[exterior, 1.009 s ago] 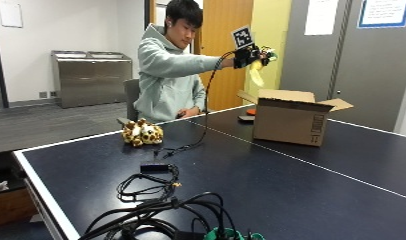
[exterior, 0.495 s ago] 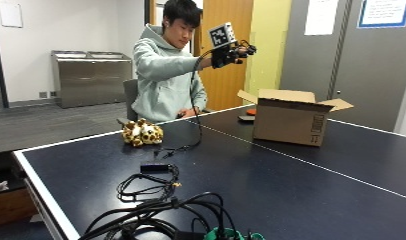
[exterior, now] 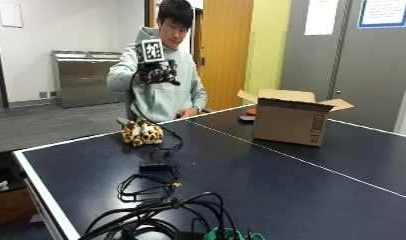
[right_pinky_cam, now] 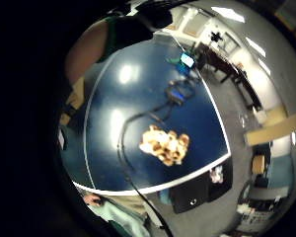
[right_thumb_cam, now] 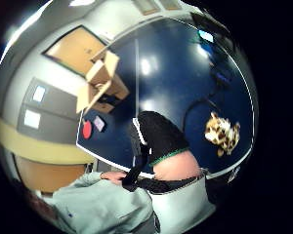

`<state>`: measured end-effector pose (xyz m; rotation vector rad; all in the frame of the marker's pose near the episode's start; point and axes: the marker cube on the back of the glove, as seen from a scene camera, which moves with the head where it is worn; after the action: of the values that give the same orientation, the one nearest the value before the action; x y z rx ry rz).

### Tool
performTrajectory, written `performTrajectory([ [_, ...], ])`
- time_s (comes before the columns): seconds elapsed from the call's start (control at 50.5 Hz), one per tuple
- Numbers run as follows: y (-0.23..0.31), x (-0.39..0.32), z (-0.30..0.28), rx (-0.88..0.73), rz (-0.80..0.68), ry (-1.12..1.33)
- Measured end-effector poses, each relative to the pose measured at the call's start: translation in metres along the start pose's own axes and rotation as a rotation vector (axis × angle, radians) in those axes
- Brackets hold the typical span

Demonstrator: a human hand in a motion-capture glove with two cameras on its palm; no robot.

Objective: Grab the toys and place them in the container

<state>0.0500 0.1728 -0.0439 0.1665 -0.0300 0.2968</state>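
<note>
Toy (exterior: 142,133) plush, tan w/ dark spots, lying on table (exterior: 269,180), grip (exterior: 156,75) raised above, fingers seemingly relaxed, empty.

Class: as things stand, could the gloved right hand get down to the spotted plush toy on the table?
Probably yes: the gloved right hand hangs above the spotted plush toy, nothing between them.

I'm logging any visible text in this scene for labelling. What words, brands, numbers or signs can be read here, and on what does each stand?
No text can be read as words.
Cardboard box: dark printed marks on its front side, too small to read.
Blue-framed notice on the grey wall: print too blurred to read.
White sheet on the grey wall: nothing legible.
White sheet on the far wall: nothing legible.
Leopard plush toy on the table: no label visible.
</note>
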Motion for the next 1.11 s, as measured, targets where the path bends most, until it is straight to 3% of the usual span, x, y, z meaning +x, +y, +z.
performTrajectory([
  [0.099,-0.029,0.061,0.043,-0.095,-0.111,0.015],
  [0.257,-0.043,0.111,0.116,-0.1,0.1,0.1],
  [0.495,-0.027,0.129,0.168,-0.305,0.096,0.232],
  [0.614,-0.028,0.126,0.177,-0.214,0.038,0.264],
  [0.812,-0.034,0.115,0.176,-0.27,-0.044,0.213],
  [1.009,-0.046,0.1,0.162,-0.533,-0.088,0.207],
  [1.108,-0.027,0.077,0.145,-0.64,-0.121,0.215],
])
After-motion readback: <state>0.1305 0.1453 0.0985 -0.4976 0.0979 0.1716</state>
